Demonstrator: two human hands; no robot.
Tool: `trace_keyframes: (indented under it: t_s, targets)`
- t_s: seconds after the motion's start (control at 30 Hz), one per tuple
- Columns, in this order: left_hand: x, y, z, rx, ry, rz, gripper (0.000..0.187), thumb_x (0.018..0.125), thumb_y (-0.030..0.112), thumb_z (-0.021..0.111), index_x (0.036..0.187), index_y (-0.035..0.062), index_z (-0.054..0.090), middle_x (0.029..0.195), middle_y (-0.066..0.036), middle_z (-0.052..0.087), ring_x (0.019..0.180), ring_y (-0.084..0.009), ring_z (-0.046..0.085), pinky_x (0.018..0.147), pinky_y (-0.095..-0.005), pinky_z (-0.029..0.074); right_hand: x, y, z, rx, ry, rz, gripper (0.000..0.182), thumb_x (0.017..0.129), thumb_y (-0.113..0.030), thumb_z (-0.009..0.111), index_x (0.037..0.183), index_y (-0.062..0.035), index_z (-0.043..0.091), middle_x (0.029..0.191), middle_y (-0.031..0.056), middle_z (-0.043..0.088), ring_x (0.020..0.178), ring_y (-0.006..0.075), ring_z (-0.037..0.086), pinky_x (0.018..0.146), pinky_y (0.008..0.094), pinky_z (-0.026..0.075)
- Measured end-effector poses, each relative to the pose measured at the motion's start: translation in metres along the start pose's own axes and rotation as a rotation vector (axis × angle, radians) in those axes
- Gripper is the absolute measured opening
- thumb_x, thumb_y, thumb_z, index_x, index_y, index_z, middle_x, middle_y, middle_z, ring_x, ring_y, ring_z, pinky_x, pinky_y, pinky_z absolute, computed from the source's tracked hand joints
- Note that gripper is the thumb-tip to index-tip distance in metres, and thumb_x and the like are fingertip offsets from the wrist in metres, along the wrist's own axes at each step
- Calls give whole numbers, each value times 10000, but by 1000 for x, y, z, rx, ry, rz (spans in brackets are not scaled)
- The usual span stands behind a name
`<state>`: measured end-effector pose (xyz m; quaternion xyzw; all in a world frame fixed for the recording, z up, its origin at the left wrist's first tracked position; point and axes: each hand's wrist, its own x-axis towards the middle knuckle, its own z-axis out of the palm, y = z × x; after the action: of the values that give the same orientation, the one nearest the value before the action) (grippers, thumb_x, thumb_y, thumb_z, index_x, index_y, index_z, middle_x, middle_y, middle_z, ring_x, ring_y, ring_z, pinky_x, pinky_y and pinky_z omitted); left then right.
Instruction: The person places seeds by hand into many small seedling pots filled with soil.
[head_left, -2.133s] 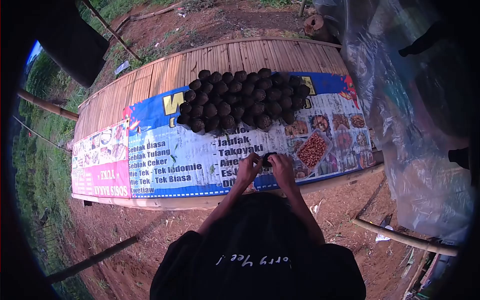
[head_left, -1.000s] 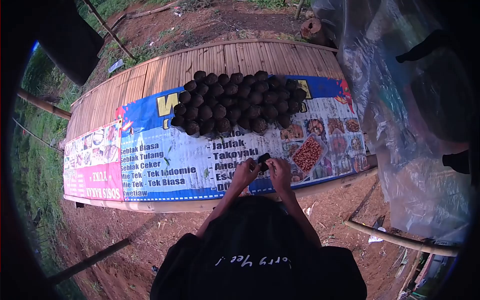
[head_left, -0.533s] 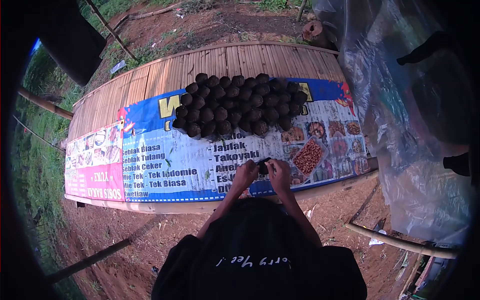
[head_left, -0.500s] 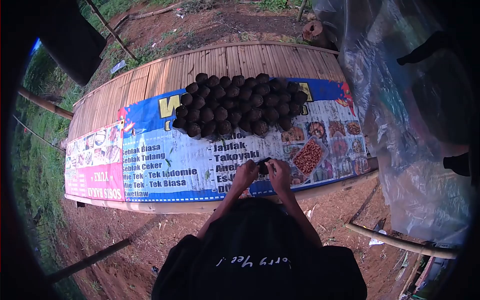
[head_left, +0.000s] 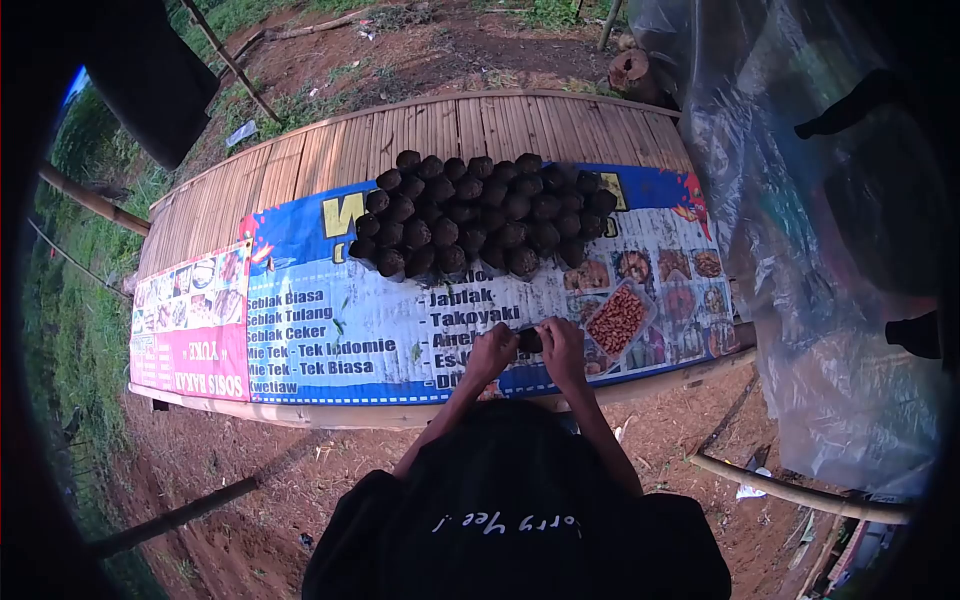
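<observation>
The person is holding a small black bag between both hands, just above the near edge of the banner that is covering the bamboo table. The left hand is closing on the bag from its left side and the right hand from its right side, so the fingers of both are pinched together on it and the bag is sitting in the small gap between the two hands. It seems both hands are needed because the bag is soft and limp; one hand alone probably cannot keep its mouth in shape. How exactly the fingertips are lying on the bag I cannot tell, as it is too small in the view. Just to the right of the grip, a clear tray of reddish seeds is lying on the banner, probably put there so that the right hand can reach it easily. Beyond the grip, further from the body, a block of filled black bags is standing upright and packed tightly together; touching each other like this, they are likely supporting one another so they do not fall. Well to the right of the hands, a sheet of clear plastic is hanging.
</observation>
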<state>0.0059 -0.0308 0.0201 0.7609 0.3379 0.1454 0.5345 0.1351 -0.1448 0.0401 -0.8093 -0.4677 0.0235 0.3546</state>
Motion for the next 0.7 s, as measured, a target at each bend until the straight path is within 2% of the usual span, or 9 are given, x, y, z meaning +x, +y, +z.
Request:
trace_keyframes:
  t_s: [0.13, 0.2, 0.33, 0.4, 0.53, 0.7]
  targets:
    - [1, -2, 1, 31, -6, -16, 253, 890, 219, 637, 919, -32, 626, 824, -202, 703, 802, -335, 712, 735, -412, 549, 1, -2, -1, 115, 48, -19, 117, 939, -187, 578, 929, -74, 609, 876, 90, 635, 839, 321, 567, 771, 449, 419]
    - [2, -2, 2, 36, -2, -10, 253, 890, 219, 635, 923, -31, 628, 827, -201, 704, 807, -338, 712, 742, -417, 549, 0, -2, -1, 83, -65, -41, 126, 940, -199, 579, 932, -77, 610, 877, 88, 635, 849, 311, 566, 763, 448, 419]
    - [0, -2, 1, 58, -9, -18, 252, 889, 223, 631, 929, -26, 634, 838, -203, 704, 818, -355, 707, 752, -432, 546, 1, 0, -3, -82, -64, -52, 124, 940, -202, 580, 938, -82, 616, 894, 75, 645, 851, 301, 566, 767, 443, 417]
    - [1, -3, 2, 59, -20, -18, 251, 888, 223, 630, 931, -24, 636, 844, -205, 705, 822, -360, 705, 754, -437, 545, 0, 1, -1, -31, -6, -52, 120, 940, -201, 581, 936, -87, 616, 888, 63, 646, 849, 298, 563, 778, 440, 414]
    - [0, -4, 2, 57, -28, -9, 285, 905, 262, 629, 947, -19, 628, 863, -204, 693, 832, -347, 696, 746, -416, 532, -4, 0, 4, 122, -52, -39, 121, 939, -208, 581, 950, -92, 613, 882, 63, 633, 846, 298, 556, 785, 439, 411]
    - [0, -4, 2, 86, -19, 0, 277, 903, 256, 632, 941, -18, 614, 857, -203, 690, 825, -355, 692, 735, -422, 530, -4, -1, -2, -106, -40, -120, 105, 921, -190, 600, 960, -94, 617, 902, 55, 641, 859, 285, 556, 787, 436, 409]
